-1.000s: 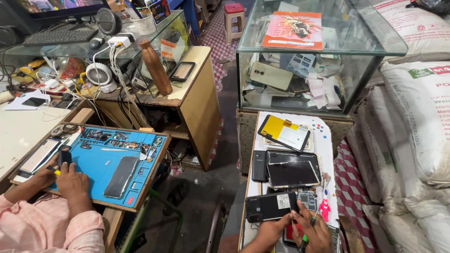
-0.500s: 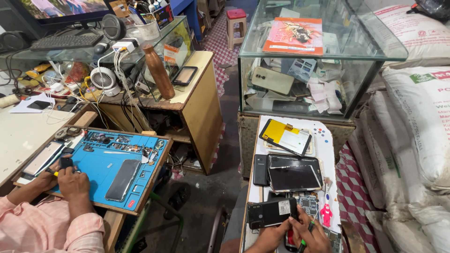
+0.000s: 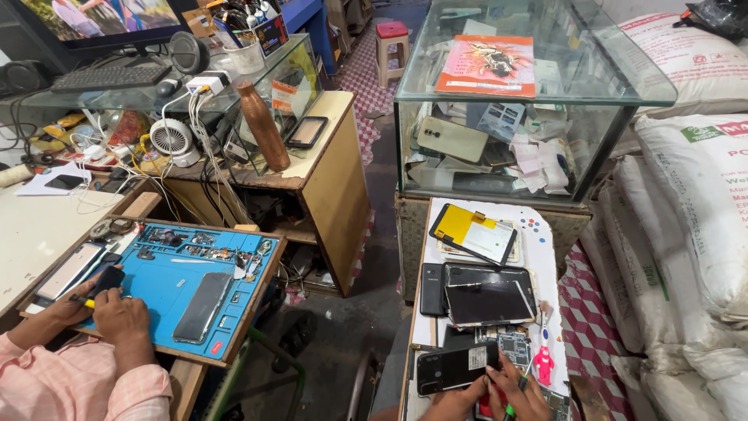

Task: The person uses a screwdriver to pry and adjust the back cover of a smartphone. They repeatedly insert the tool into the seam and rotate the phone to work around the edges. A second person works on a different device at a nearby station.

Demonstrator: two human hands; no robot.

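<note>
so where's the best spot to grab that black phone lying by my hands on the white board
Probably by its two long edges near the free left end. The black phone lies flat, back side up, long axis slightly tilted; its right end sits under the left hand and right hand, next to the circuit board. Come from above at the left, fingers pinching across the narrow width.

Both hands [image 3: 487,394] touch a black phone [image 3: 456,366] on the white board [image 3: 538,234].

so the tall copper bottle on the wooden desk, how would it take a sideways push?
The copper bottle stands upright, tall and narrow, so it would probably tip rather than slide. Round-bodied, it would likely roll afterwards. Its smooth metal looks slippery, and it seems rigid, not fragile.
</note>
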